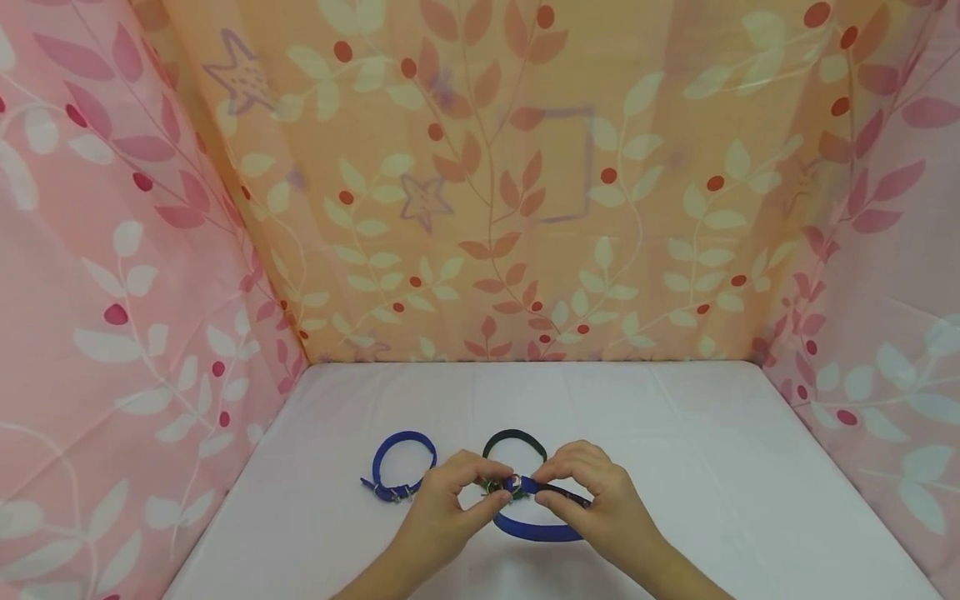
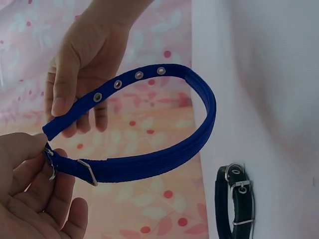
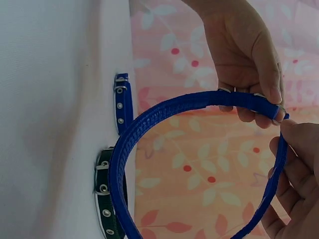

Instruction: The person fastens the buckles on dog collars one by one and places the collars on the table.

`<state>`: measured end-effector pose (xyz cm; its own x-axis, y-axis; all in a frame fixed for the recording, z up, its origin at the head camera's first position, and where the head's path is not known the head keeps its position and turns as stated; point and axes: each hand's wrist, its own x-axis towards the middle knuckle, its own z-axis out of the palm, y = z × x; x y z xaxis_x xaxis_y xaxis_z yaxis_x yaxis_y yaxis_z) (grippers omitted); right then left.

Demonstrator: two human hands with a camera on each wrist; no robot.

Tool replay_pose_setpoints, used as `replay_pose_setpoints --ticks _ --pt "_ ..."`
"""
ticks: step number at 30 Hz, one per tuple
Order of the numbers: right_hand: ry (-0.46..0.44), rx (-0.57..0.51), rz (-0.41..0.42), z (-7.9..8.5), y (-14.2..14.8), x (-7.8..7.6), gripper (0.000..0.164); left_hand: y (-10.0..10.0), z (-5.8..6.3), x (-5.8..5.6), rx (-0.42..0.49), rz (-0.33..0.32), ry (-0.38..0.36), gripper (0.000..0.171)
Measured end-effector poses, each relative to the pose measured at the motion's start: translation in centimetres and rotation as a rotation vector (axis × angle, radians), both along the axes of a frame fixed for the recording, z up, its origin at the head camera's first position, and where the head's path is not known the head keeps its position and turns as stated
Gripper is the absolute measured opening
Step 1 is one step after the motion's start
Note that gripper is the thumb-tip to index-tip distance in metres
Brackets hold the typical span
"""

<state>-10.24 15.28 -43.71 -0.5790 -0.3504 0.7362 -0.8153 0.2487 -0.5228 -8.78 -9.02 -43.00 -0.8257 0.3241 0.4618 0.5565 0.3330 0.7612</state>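
Both hands hold a blue pet collar [image 1: 542, 530] raised in front of the body, bent into a loop. My left hand [image 1: 455, 504] pinches its metal buckle end between thumb and fingers. Close against the buckle, my right hand [image 1: 600, 493] pinches the strap's free end. In the left wrist view, metal eyelets [image 2: 118, 84] run along that strap, and a metal loop [image 2: 88, 172] sits behind the buckle. The right wrist view shows the strap tip [image 3: 285, 117] right at the buckle.
A second blue collar [image 1: 405, 437] lies buckled in a ring on the white table [image 1: 315, 467], left of the hands. Behind the hands lies a dark green collar [image 1: 513, 434], partly hidden. Patterned cloth [image 1: 487, 208] walls off the back and both sides.
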Motion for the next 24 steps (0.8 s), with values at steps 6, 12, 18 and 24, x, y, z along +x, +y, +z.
replay_pose_setpoints --ticks 6,12,18,24 --pt "-0.008 0.039 -0.036 -0.28 -0.31 0.33 0.032 0.44 -0.58 -0.14 -0.011 -0.037 0.067 0.021" --pt "0.064 0.078 -0.046 -0.53 -0.51 0.39 0.034 0.65 -0.73 -0.02 -0.017 -0.021 0.123 0.021" --pt "0.157 0.11 -0.062 -0.64 -0.54 0.39 0.03 0.87 -0.62 0.48 -0.018 0.05 0.072 0.019" --pt "0.208 0.12 -0.066 -0.59 -0.5 0.37 0.025 1.06 -0.57 0.79 -0.01 0.073 0.05 0.017"
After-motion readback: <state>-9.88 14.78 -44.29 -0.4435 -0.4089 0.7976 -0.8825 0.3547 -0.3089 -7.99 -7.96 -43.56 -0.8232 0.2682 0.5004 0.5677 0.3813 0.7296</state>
